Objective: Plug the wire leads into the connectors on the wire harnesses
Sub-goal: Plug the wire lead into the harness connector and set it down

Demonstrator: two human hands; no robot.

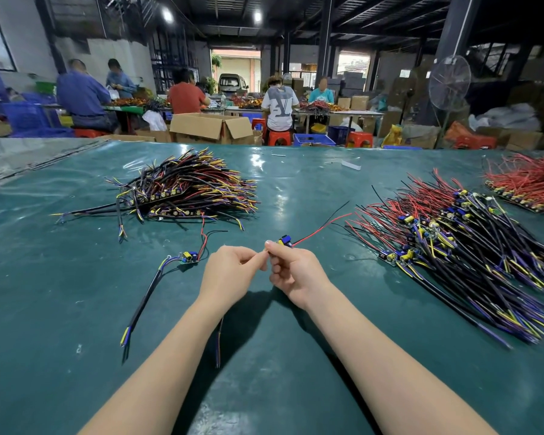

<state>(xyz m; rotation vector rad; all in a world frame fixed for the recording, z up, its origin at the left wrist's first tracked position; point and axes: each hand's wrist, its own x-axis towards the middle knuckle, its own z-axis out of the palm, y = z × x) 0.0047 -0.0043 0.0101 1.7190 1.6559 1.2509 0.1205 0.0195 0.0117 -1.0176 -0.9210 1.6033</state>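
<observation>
While the right hand grips a small blue-and-yellow circuit board above the green table mat, the left hand pinches a thin wire lead (fingertips touching).

Small board, blue and yellow parts, pinched in the right hand, its red lead and black lead trailing to 2 o'clock. Left hand pinches a cable dangling toward 6. A wired harness lies flat at 9. Left pile at 11, right pile at 3.

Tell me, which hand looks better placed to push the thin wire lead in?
Left, probably: the left hand pinches a thin yellowish lead beside the small blue-and-yellow circuit board with red and black wires, which the right hand grips.
</observation>
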